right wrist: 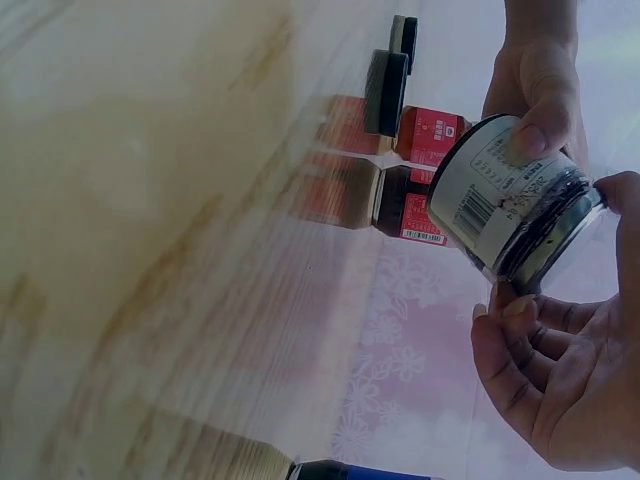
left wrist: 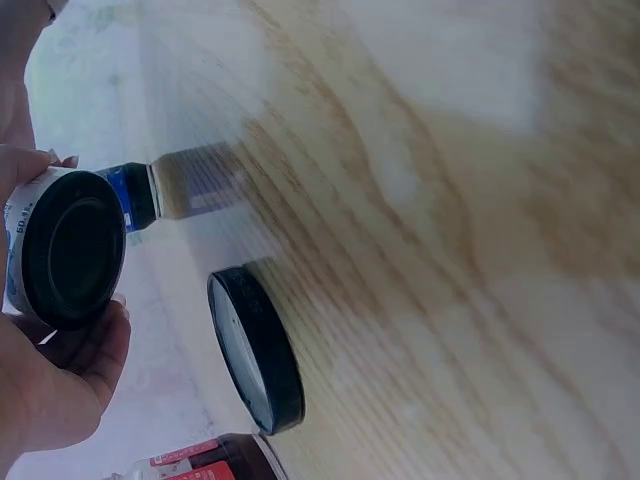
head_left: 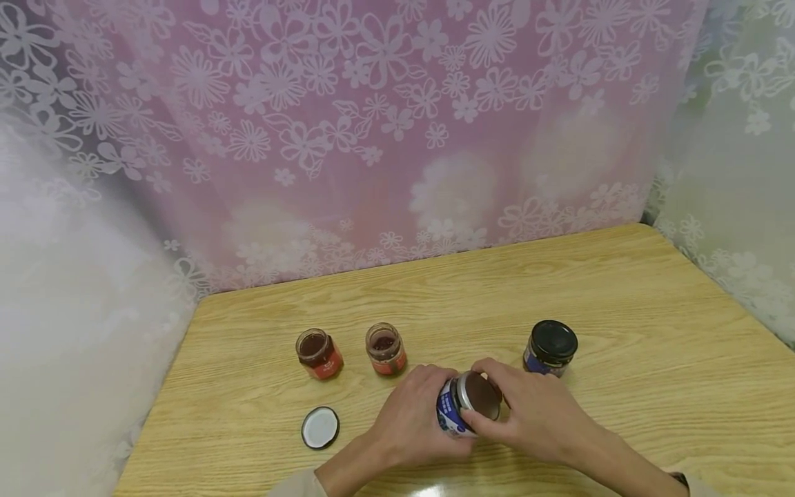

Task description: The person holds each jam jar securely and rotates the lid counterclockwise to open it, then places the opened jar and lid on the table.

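My left hand (head_left: 411, 420) holds a jar (head_left: 448, 413) with a blue and white label above the table's front part. The jar is tilted, and its dark base (left wrist: 75, 250) shows in the left wrist view. My right hand (head_left: 539, 413) grips the edge of the jar's lid (head_left: 484, 395), thumb on one side and fingers on the other. In the right wrist view a barcode label (right wrist: 480, 190) faces the camera, and clear wrap (right wrist: 550, 215) clings near the lid end.
Two opened jars with red labels, a left one (head_left: 319, 355) and a right one (head_left: 386, 351), stand left of my hands. A loose lid (head_left: 320, 428) lies nearer. To the right stands a dark-lidded jar (head_left: 551, 345). A second loose lid (right wrist: 404, 45) shows in the right wrist view.
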A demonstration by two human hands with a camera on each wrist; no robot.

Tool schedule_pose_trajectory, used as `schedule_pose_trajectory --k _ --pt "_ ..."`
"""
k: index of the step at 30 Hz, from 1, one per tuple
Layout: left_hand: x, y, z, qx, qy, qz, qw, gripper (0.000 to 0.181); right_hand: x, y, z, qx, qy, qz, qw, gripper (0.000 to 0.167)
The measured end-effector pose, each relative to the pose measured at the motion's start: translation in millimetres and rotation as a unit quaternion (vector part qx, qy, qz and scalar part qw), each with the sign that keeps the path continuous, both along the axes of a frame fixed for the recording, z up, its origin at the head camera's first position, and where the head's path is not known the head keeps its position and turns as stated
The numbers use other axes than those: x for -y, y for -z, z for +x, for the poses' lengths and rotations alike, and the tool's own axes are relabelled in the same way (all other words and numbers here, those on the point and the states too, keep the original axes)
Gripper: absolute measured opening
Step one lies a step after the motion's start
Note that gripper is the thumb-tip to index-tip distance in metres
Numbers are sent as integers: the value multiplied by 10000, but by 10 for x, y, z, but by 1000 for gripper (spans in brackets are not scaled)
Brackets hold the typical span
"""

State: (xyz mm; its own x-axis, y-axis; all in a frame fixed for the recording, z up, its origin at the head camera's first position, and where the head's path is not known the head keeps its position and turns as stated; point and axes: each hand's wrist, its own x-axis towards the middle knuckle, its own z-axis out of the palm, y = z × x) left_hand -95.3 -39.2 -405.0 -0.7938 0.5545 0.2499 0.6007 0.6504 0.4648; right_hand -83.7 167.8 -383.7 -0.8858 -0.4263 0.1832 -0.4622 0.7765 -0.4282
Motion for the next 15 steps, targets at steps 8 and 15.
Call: schedule_pose_trajectory --k 8,15 --pt "53 -20 -3 246 283 144 9992 60 19 31 4 -175 -126 -168 9996 47" --pt "88 -33 -2 1015 527 703 9910 57 15 48 -11 -530 -467 -538 9961 41"
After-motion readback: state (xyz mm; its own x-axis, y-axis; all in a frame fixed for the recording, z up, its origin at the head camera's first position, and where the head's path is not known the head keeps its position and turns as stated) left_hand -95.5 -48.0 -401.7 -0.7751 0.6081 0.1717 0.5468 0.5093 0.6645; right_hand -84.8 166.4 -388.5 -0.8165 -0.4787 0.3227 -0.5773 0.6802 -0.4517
